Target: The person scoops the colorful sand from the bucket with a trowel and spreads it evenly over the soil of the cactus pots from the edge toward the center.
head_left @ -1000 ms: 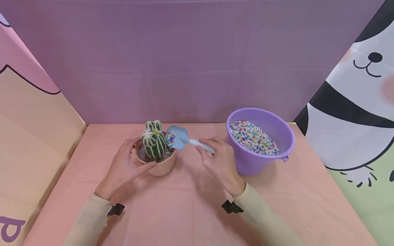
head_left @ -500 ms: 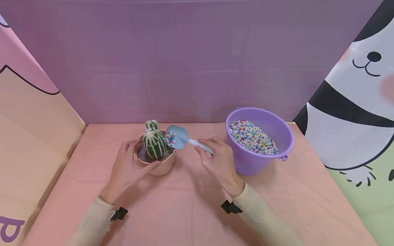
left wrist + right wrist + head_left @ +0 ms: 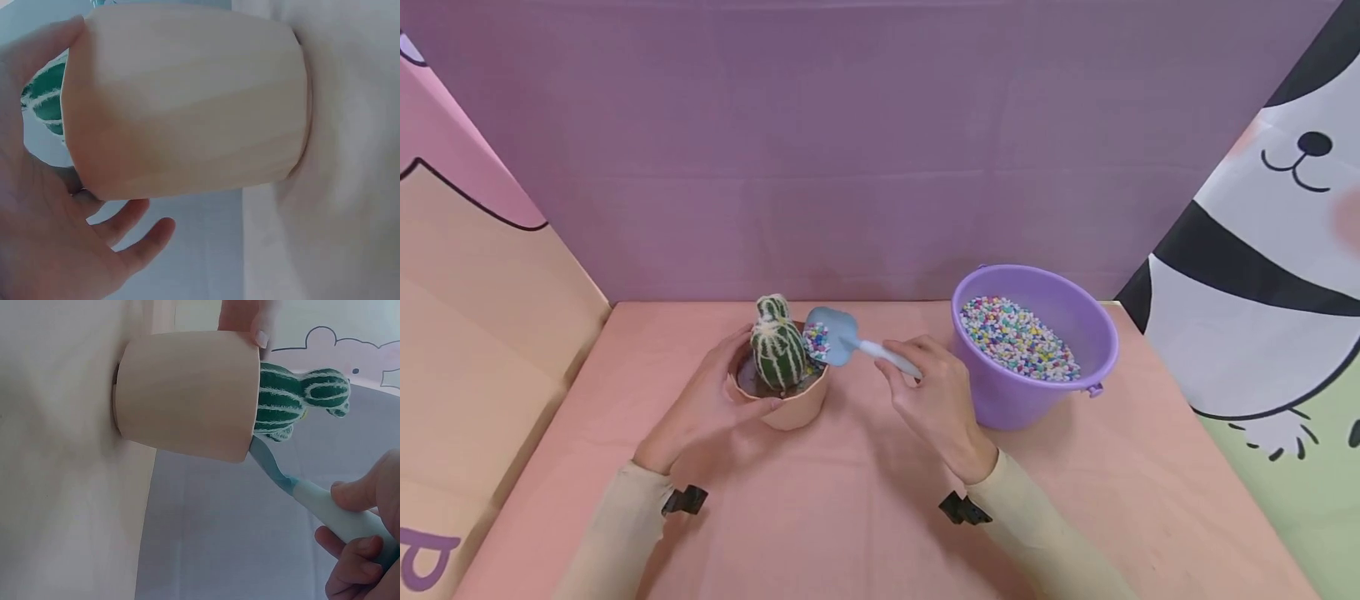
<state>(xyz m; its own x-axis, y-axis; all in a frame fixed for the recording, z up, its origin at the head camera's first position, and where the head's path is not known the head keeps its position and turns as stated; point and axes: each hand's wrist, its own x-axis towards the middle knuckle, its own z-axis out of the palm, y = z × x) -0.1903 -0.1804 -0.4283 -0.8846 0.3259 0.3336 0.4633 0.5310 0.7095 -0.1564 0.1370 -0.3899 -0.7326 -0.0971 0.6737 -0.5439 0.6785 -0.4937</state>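
Note:
A green cactus with white woolly ridges (image 3: 777,357) stands in a peach flower pot (image 3: 793,412) at the left of the table. My left hand (image 3: 703,412) holds this pot by the rim, thumb on the near side and fingers round the far left side. With my right hand (image 3: 936,400) I grip the pale handle of a small blue shovel (image 3: 842,337). Multicoloured beads (image 3: 817,340) lie at the shovel's tip, which overlaps the pot's right rim beside the cactus. In the right wrist view the shovel blade (image 3: 265,456) meets the rim edge.
A purple bucket (image 3: 1007,404) holding many multicoloured beads (image 3: 1018,337) stands to the right, close to my right hand. A purple cloth wall (image 3: 880,150) rises behind the pink table (image 3: 820,525), with printed panels at both sides.
The cactus has turned with the pot, so its paired top lobes now line up and its yellow flower is hidden. My left hand shifted slightly round the rim; the shovel stays nearly still.

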